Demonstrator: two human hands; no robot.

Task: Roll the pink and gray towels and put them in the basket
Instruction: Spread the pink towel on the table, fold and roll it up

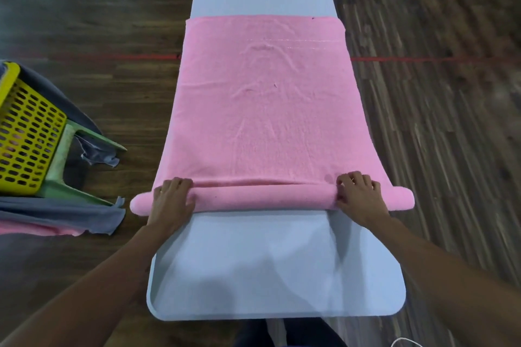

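Note:
A pink towel (pixel 262 98) lies flat along the white table (pixel 262 267), and its near end is wound into a thin roll (pixel 262 196) that sticks out past both table edges. My left hand (pixel 172 196) presses on the roll's left part, fingers curled over it. On the right part rests my right hand (pixel 356 193) in the same grip. A yellow perforated basket (pixel 26 132) stands at the left on a green stool (pixel 66 155). Gray towels (pixel 64 215) hang beside and below the basket, with another pink towel (pixel 42 228) under them.
Dark wooden floor surrounds the narrow table, with a red line (pixel 423 59) across it. The stool and basket stand about an arm's length left of the table. A white cord (pixel 406 342) lies at the bottom right.

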